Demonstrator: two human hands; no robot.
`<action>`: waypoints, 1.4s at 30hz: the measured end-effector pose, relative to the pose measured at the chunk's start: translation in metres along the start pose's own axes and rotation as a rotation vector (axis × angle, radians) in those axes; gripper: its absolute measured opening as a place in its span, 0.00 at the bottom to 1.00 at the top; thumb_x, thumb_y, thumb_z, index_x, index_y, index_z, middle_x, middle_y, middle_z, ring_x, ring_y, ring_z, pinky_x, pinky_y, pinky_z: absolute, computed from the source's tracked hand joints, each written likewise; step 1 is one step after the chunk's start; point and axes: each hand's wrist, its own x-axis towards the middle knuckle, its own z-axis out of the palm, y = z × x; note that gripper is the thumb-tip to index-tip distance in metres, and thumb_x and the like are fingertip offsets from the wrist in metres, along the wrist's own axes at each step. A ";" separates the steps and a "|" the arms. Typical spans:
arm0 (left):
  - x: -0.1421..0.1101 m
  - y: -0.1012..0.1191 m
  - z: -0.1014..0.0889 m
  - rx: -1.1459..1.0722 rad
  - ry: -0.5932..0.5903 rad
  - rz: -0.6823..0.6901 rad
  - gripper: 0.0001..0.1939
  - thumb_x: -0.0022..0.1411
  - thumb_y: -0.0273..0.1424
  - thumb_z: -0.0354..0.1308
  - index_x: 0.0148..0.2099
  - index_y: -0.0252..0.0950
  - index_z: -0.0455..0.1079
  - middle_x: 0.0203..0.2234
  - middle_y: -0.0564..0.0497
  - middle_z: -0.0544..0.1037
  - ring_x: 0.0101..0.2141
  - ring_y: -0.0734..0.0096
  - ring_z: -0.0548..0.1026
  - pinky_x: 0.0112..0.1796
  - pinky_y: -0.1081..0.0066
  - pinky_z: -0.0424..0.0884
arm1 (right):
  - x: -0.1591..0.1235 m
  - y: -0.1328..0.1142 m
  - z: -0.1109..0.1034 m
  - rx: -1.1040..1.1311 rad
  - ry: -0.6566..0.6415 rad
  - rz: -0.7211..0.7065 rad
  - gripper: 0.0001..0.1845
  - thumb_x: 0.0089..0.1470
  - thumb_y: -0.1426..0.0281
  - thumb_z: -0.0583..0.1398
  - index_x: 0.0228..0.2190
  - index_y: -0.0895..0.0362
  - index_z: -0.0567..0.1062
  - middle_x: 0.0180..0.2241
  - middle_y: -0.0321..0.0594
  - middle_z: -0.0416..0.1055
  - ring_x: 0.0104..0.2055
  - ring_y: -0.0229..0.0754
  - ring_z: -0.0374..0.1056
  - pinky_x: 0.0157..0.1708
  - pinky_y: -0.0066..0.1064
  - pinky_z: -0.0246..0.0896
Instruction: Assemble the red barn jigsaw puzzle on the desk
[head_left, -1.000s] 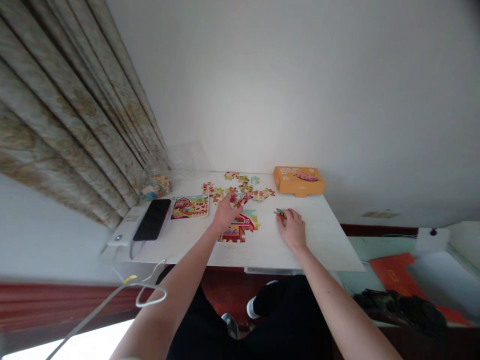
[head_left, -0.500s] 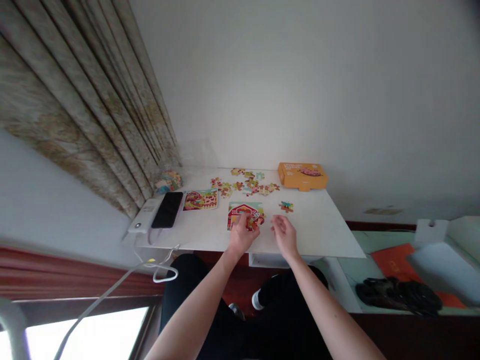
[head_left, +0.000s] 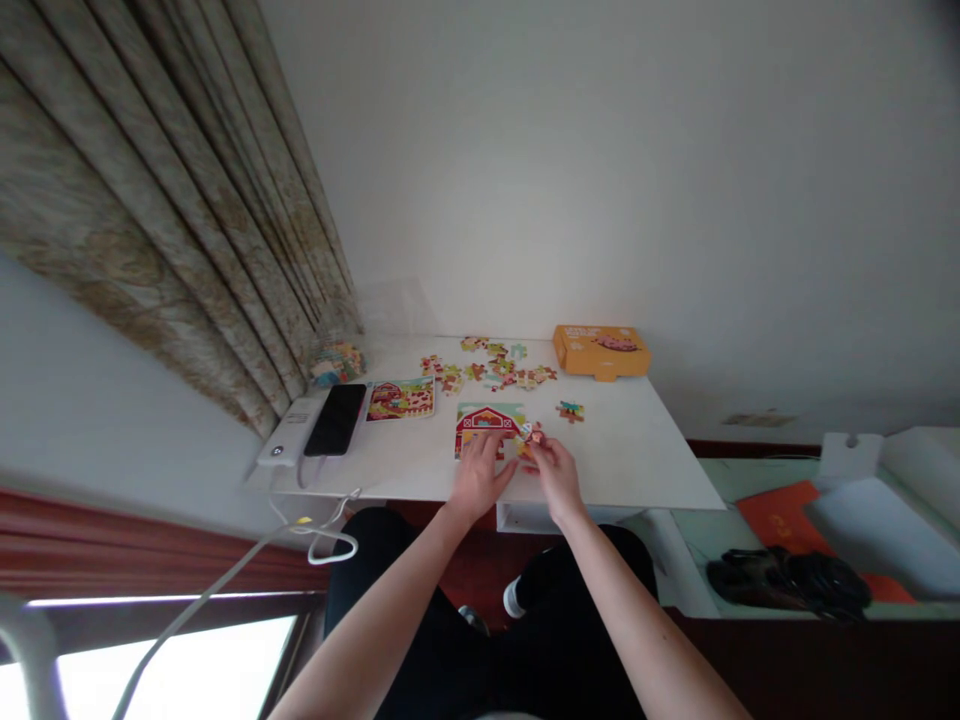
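Observation:
A partly joined jigsaw puzzle with a red barn [head_left: 487,424] lies on the white table [head_left: 637,440] near its front edge. My right hand [head_left: 553,472] pinches a small jigsaw piece [head_left: 532,435] at the puzzle's right side. My left hand [head_left: 478,478] rests at the puzzle's lower edge and holds nothing I can see. Loose pieces [head_left: 487,366] are scattered farther back. A small joined cluster of pieces [head_left: 570,411] lies to the right of my right hand.
A farm picture card [head_left: 400,399], a black phone [head_left: 335,420] on a white power bank [head_left: 288,432] and a clear bag of toys [head_left: 337,363] sit at the table's left. An orange box [head_left: 601,352] stands at the back. Curtains hang at left.
My right hand has moved left from open table to the puzzle's right side and now pinches a piece. My left hand has drawn slightly down and left.

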 end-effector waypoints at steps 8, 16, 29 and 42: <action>0.024 -0.059 -0.015 0.198 -0.264 0.155 0.16 0.70 0.31 0.57 0.59 0.40 0.69 0.57 0.43 0.74 0.57 0.56 0.73 0.59 0.52 0.69 | 0.053 -0.007 -0.041 -0.369 -0.265 -0.225 0.34 0.49 0.38 0.64 0.41 0.54 0.81 0.40 0.47 0.82 0.41 0.52 0.78 0.38 0.39 0.73; 0.026 -0.057 -0.006 0.224 -0.204 0.126 0.19 0.71 0.32 0.55 0.62 0.38 0.68 0.58 0.40 0.74 0.59 0.53 0.71 0.61 0.49 0.66 | 0.092 0.005 -0.023 -0.602 -0.464 -0.400 0.14 0.62 0.59 0.62 0.41 0.52 0.84 0.41 0.44 0.82 0.44 0.48 0.77 0.49 0.40 0.70; 0.027 -0.050 -0.015 0.200 -0.288 0.189 0.23 0.67 0.29 0.57 0.63 0.41 0.71 0.59 0.43 0.74 0.60 0.53 0.70 0.63 0.49 0.64 | 0.081 0.021 -0.013 -0.925 -0.305 -0.701 0.14 0.66 0.70 0.57 0.47 0.51 0.82 0.41 0.44 0.72 0.45 0.46 0.71 0.49 0.38 0.69; 0.026 -0.050 -0.015 0.225 -0.286 0.197 0.22 0.69 0.30 0.55 0.63 0.42 0.71 0.59 0.43 0.74 0.60 0.53 0.70 0.63 0.50 0.64 | 0.065 0.010 -0.014 -1.012 -0.294 -0.739 0.16 0.64 0.60 0.61 0.49 0.51 0.82 0.48 0.49 0.73 0.51 0.53 0.68 0.55 0.49 0.67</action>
